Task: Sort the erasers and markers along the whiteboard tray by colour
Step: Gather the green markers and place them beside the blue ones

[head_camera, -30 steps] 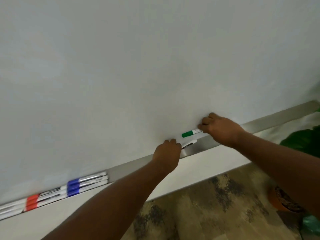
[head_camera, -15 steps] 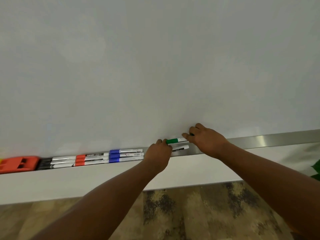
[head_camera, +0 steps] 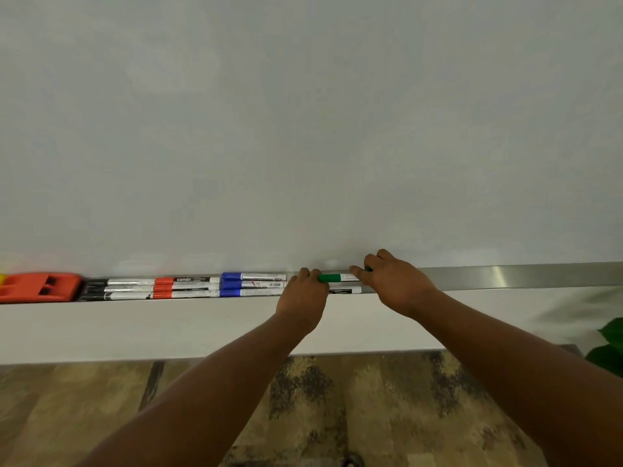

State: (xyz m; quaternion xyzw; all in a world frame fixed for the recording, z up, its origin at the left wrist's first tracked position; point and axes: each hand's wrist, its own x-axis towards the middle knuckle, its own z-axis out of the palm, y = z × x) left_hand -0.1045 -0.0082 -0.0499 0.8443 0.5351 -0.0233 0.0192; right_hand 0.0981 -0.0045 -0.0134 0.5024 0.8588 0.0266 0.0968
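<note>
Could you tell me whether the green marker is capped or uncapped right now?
Capped: the green marker shows a green cap on its left end, lying level along the tray between the left hand and the right hand.

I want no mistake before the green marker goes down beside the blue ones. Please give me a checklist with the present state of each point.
1. Right hand grips green marker: ok.
2. Left hand touches its cap end: ok.
3. Blue markers lie grouped: ok.
4. Red markers grouped left of blue: ok.
5. Second marker under the hands, colour: cannot tell.
6. Tray bare to the right: ok.
</note>
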